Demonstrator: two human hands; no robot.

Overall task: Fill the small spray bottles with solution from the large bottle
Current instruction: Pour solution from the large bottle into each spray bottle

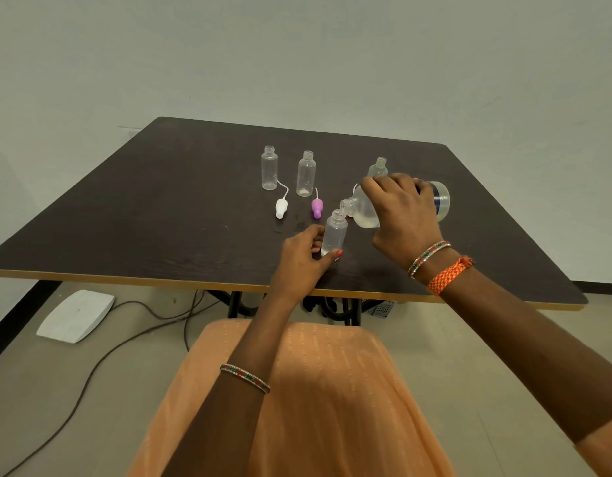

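Note:
My right hand (402,215) grips the large clear bottle (365,210), tipped on its side with its mouth over the neck of a small clear bottle (334,232). My left hand (303,259) holds that small bottle upright at its base on the dark table (160,208); a little liquid shows at its bottom. Two more uncapped small bottles (269,168) (306,173) stand upright farther back. A third small bottle (378,166) stands behind my right hand, partly hidden. A white spray cap (281,207) and a purple spray cap (316,207) lie on the table, tubes attached.
The table's near edge (125,278) has a light trim. On the floor to the left lie a white flat device (75,315) and dark cables (125,339). My lap in orange cloth (297,390) sits below the table edge.

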